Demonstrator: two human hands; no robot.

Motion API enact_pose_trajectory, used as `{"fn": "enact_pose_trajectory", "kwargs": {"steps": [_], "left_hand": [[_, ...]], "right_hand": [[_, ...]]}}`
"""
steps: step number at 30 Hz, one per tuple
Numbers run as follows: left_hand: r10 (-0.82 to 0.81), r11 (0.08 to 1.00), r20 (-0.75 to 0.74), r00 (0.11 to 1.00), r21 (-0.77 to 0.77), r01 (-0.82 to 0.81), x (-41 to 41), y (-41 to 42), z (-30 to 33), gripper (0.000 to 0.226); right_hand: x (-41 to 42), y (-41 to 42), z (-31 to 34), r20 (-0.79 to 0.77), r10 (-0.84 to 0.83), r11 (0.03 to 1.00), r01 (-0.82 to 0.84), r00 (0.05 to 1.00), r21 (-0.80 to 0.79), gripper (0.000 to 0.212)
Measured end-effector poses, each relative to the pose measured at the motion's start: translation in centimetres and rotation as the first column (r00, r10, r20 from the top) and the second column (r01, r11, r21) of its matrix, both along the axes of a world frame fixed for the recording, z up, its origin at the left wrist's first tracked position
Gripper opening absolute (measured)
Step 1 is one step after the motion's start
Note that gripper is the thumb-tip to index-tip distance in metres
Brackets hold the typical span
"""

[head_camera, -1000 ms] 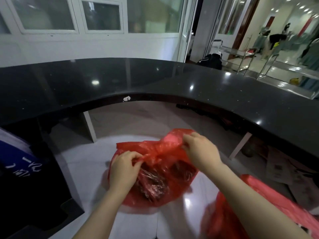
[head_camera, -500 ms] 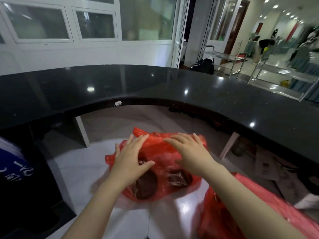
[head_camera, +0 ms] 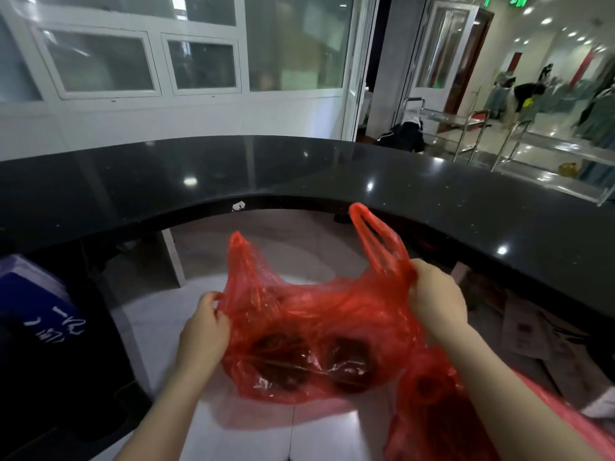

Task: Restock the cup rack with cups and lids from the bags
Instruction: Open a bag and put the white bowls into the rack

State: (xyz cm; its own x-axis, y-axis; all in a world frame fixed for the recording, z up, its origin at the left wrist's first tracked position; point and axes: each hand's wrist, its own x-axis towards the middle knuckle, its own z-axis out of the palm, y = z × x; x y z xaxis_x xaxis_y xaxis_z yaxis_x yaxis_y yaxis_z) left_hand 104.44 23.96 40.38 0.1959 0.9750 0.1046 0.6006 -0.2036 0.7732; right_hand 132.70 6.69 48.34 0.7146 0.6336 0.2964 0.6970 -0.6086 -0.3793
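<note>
A thin red plastic bag hangs open between my hands above the white floor. Two dark round stacks show through its plastic; I cannot tell whether they are cups or lids. My left hand grips the bag's left rim below one upright handle. My right hand grips the right rim at the base of the other handle loop. A second red bag lies at the lower right, partly behind my right forearm. No cup rack is in view.
A curved black glossy counter arcs in front of and around me, its underside open with white supports. A dark bin with a blue printed sheet stands at the left. Papers lie on the floor at the right.
Both hands went from lying flat on the bag to gripping its rim and pulling it apart. The bag's mouth is now spread wide with both handles standing up.
</note>
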Motion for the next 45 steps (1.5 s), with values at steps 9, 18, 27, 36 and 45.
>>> {"fn": "enact_pose_trajectory", "kwargs": {"steps": [9,18,27,36,45], "left_hand": [[-0.439,0.55,-0.124,0.89,0.746,0.375,2.0,-4.5,5.4,0.042],[-0.249,0.693,-0.885,0.393,0.12,0.711,3.0,-0.3,3.0,0.062],[-0.11,0.75,-0.744,0.659,0.373,0.546,1.7,-0.9,-0.6,0.048],[-0.205,0.553,-0.582,0.787,0.594,0.584,-2.1,-2.8,-0.5,0.034],[-0.23,0.748,-0.742,0.629,0.279,0.602,-4.8,-3.5,-3.1,0.018]], "right_hand": [[-7.4,1.9,1.6,0.494,0.578,0.661,-0.728,0.649,0.183,0.042],[-2.7,1.3,-1.8,0.229,0.463,0.713,-0.206,0.856,-0.67,0.035],[-5.3,-2.5,-0.4,0.376,0.813,0.581,-0.646,0.444,-0.495,0.034],[-4.3,-2.6,-3.3,0.097,0.447,0.698,-0.279,0.889,-0.66,0.048],[-1.7,-0.2,-3.6,0.197,0.15,0.83,-0.016,0.969,-0.557,0.034]]}}
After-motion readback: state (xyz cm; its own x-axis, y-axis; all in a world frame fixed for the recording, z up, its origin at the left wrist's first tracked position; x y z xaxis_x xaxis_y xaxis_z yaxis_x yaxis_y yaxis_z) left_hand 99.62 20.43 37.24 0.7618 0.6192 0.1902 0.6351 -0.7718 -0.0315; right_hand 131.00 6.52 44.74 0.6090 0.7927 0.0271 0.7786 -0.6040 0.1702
